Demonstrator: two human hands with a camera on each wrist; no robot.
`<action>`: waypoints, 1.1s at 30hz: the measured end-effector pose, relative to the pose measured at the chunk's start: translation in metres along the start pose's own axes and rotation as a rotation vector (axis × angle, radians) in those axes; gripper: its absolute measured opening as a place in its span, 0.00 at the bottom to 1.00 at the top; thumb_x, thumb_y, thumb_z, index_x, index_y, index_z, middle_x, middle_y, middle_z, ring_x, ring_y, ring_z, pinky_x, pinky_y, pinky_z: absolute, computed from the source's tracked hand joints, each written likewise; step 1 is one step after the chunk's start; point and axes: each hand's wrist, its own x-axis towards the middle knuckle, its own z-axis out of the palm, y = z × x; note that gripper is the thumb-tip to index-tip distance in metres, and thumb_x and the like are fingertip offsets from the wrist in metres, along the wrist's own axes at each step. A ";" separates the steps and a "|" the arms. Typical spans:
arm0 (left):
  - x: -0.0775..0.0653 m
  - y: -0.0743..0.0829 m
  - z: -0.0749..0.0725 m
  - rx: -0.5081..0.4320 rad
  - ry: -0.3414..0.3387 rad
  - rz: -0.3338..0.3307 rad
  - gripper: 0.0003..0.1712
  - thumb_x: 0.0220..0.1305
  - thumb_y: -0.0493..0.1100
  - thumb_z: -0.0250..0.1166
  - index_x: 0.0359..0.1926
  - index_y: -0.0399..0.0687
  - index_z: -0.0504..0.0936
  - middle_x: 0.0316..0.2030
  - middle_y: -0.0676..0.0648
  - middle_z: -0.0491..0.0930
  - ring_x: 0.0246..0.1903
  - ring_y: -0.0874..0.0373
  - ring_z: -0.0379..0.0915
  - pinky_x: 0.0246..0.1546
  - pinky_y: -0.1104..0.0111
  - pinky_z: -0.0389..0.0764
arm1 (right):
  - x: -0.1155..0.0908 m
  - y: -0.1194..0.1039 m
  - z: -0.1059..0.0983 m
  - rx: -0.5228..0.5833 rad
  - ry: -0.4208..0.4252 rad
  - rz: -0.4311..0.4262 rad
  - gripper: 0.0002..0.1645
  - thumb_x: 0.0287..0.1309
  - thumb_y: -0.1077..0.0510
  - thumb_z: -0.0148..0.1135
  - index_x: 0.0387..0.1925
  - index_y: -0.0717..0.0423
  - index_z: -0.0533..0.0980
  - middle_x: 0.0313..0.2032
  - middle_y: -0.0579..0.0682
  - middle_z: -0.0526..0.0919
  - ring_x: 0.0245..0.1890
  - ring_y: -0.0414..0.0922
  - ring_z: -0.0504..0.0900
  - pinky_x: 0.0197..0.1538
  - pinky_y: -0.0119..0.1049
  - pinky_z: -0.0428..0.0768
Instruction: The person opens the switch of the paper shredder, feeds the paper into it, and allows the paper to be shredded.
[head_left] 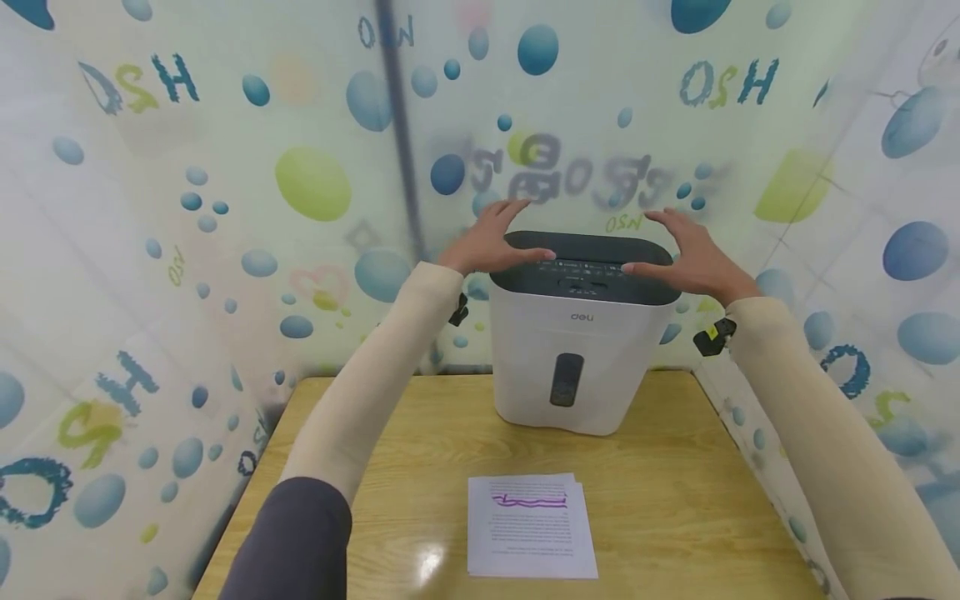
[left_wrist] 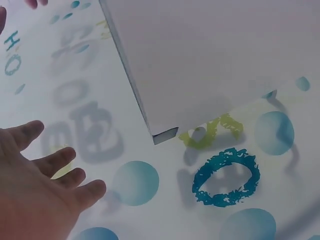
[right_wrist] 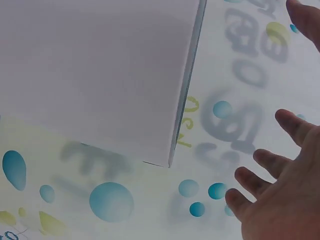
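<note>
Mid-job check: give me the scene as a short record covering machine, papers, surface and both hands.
machine: white Deli paper shredder, dark top
surface: wooden table
papers: printed sheets, stacked in front of the shredder, purple marks on the top one
left hand: fingers spread, by the top's left end
right hand: fingers spread, by its right end
held: nothing
contact with shredder: cannot tell
</note>
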 end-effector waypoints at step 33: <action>-0.126 -0.061 0.071 0.013 0.304 0.045 0.68 0.49 0.85 0.63 0.82 0.70 0.41 0.83 0.48 0.39 0.83 0.46 0.31 0.78 0.40 0.48 | -0.096 0.021 0.074 -0.017 0.307 -0.004 0.74 0.47 0.33 0.76 0.83 0.42 0.41 0.83 0.57 0.33 0.80 0.70 0.40 0.70 0.79 0.45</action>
